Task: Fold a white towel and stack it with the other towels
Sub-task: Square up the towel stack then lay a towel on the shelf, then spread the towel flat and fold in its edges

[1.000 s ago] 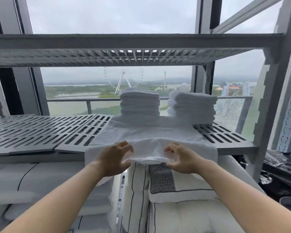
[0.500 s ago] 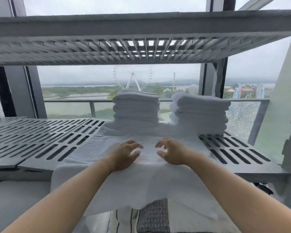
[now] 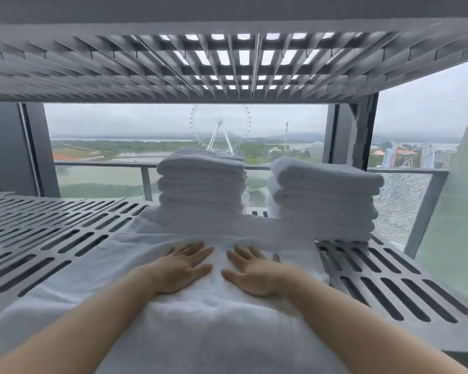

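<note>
Head camera: your left hand [image 3: 183, 268] and right hand [image 3: 254, 273] lie flat, side by side, on the white towel [image 3: 200, 333], fingers straight and spread, gripping nothing. A second ago both pinched its near edge below the slotted shelf [image 3: 52, 252]. Now that edge is released and the cloth is spread along the shelf, reaching the foot of the left stack [image 3: 200, 182] and right stack [image 3: 324, 201]. You appear to be smoothing a fold; further folds and stacking remain.

White towel [image 3: 189, 314] flat before two folded stacks [image 3: 200, 179].
</note>
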